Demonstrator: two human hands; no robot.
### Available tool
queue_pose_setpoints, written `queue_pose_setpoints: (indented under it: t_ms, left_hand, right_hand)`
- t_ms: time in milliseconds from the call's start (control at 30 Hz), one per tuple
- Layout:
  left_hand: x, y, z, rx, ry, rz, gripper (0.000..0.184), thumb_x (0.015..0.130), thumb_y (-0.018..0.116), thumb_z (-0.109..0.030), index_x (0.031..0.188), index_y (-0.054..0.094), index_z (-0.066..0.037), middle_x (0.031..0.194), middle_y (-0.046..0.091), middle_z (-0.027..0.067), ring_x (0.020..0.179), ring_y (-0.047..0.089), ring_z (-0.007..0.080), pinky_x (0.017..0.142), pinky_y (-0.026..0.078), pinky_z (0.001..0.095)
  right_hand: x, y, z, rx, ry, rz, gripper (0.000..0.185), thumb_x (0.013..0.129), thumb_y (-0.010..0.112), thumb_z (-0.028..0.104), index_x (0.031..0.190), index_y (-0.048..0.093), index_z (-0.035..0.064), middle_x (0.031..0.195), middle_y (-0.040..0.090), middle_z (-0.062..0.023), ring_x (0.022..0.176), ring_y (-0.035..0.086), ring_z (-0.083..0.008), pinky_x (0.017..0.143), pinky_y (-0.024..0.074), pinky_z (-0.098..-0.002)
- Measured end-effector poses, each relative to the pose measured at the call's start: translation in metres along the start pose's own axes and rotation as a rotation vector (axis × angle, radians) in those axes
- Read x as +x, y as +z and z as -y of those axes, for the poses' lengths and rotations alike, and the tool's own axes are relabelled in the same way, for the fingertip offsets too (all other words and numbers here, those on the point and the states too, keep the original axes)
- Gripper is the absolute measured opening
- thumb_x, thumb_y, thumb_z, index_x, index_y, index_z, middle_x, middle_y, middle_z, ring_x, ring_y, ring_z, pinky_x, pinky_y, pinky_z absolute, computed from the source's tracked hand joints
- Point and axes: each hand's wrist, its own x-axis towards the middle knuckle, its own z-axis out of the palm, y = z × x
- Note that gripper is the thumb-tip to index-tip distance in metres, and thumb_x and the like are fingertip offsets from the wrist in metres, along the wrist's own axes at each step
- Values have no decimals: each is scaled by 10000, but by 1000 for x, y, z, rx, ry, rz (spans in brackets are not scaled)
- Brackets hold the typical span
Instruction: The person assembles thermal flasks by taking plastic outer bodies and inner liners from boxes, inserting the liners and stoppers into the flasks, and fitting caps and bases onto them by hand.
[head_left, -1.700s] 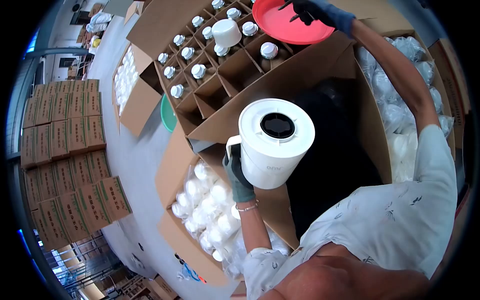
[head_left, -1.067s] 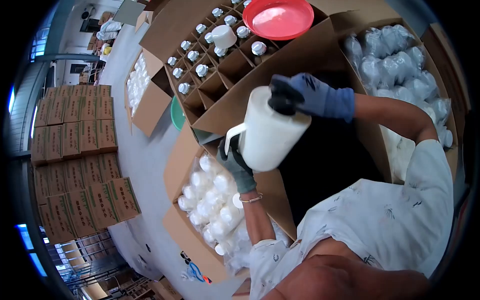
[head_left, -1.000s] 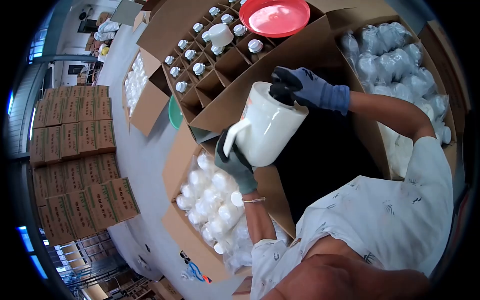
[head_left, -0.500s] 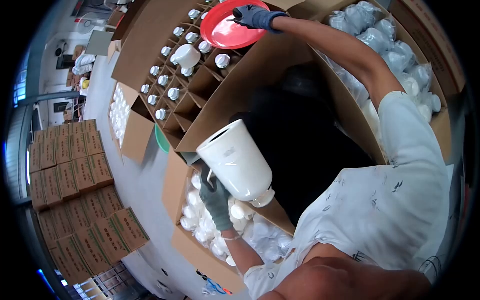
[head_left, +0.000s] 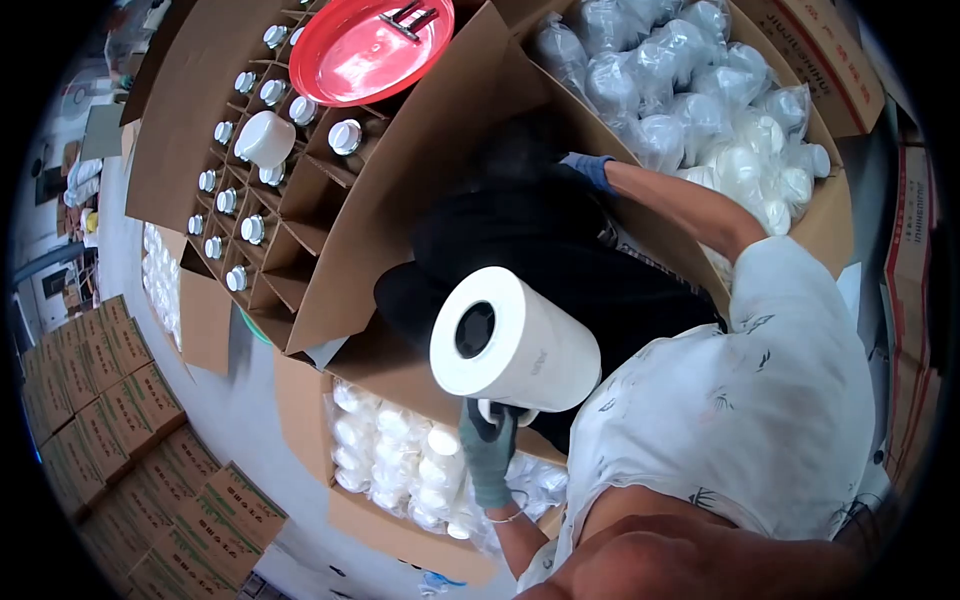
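My left hand [head_left: 490,440], in a grey-green glove, is closed around the handle of a white jug [head_left: 555,350]. The jug is tilted, and its round end with a dark circular opening faces up and left. My right hand [head_left: 590,170] wears a blue glove and reaches down by my dark-clothed legs at the side of the box. Its cuff shows, but its fingers are lost in the dark. A red plastic dish [head_left: 340,70] rests on the box of bottles, with a small metal tool [head_left: 408,20] lying in it.
A divided carton [head_left: 330,270] holds several silver-capped bottles [head_left: 252,229], with a white cup [head_left: 266,139] on top. Plastic-wrapped white parts fill one carton [head_left: 690,90] at upper right and another [head_left: 400,450] below. Stacked brown cartons [head_left: 100,400] stand at left.
My right hand has left the red dish and moved down beside my legs; the metal tool now lies in the dish. My left hand has turned the jug, bringing its round end into view.
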Motion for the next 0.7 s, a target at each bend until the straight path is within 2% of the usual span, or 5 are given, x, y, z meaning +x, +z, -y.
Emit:
queue_pose_setpoints:
  t_ms: [133, 300, 433, 600, 700]
  left_hand:
    - [14, -41, -31, -468, -317, 124, 504, 887, 635, -56, 1351, 465, 42, 1104, 649, 90, 998, 582, 127, 887, 456, 270]
    - [53, -81, -53, -385, -58, -255, 448, 988, 448, -243, 1330, 491, 43, 1250, 580, 176, 1103, 590, 277, 985, 460, 380]
    - [75, -74, -62, -132, 81, -63, 419, 958, 520, -86, 1355, 456, 33, 1247, 588, 126, 1129, 562, 193, 998, 423, 331]
    - [52, -49, -60, -230, -24, -57, 543, 981, 533, -149, 1461, 313, -21, 1377, 468, 129, 1147, 534, 204, 991, 430, 313]
    - [23, -27, -47, -663, -207, -132, 649, 978, 527, -128, 1508, 166, -28, 1404, 425, 148, 1211, 484, 215, 1003, 426, 328]
  right_hand:
    - [25, 6, -14, 209, -246, -139, 410, 899, 611, 307, 1209, 596, 40, 1064, 660, -127, 885, 572, -217, 811, 477, -338]
    - [-20, 16, 41, -176, -646, -463, 410, 872, 614, 258, 1237, 589, 74, 1168, 621, -176, 1008, 607, -303, 914, 481, -372]
    - [-79, 20, 129, -855, -328, -321, 430, 877, 599, 345, 1206, 604, 68, 1175, 599, -199, 1114, 577, -346, 973, 461, -406]
    - [-70, 115, 296, -499, -1385, -281, 474, 872, 646, 305, 1286, 536, 101, 1354, 471, -197, 1169, 524, -370, 1034, 406, -445]
    - [14, 163, 402, -783, -1260, -526, 724, 833, 649, 427, 1424, 355, 130, 1455, 322, -248, 1297, 388, -449, 1057, 352, -532]
